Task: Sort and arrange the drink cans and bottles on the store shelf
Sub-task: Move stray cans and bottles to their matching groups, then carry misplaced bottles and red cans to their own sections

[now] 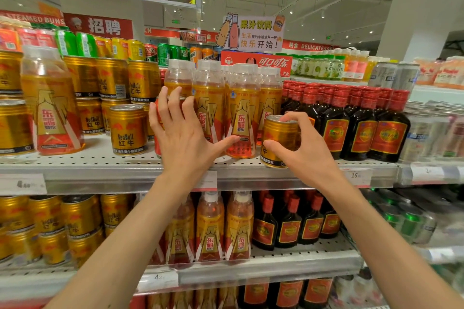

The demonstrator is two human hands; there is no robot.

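Right hand (305,148) pinches a short gold metal Red Bull can (278,142) by its upper rim and side, thumb low on the near wall, fingers curled over the far top edge; the can sits at the front lip of the grey perforated metal shelf (100,158), at about 3 o'clock from frame centre, just in front of the tall clear-capped orange plastic energy-drink bottles (241,118) and beside the dark glass bottles with red caps and red labels (361,128) at its 3 o'clock. Left hand (184,133) is spread wide, fingers straight, thumb tip touching the base of a front orange bottle; something red shows behind the palm, cannot tell if it is gripped. A second gold can (128,129) stands alone at 9 o'clock of the left hand, near the stacked gold cans (113,78). Handling guess: the can is rigid, smooth, likely full so moderately heavy for its size, slippery if gripped only at the rim; a wrap round the mid-body seems safer than the top pinch. Plastic bottles look tall, top-heavy, easy to tip; hold at the waist. Glass ones are fragile, keep clear.
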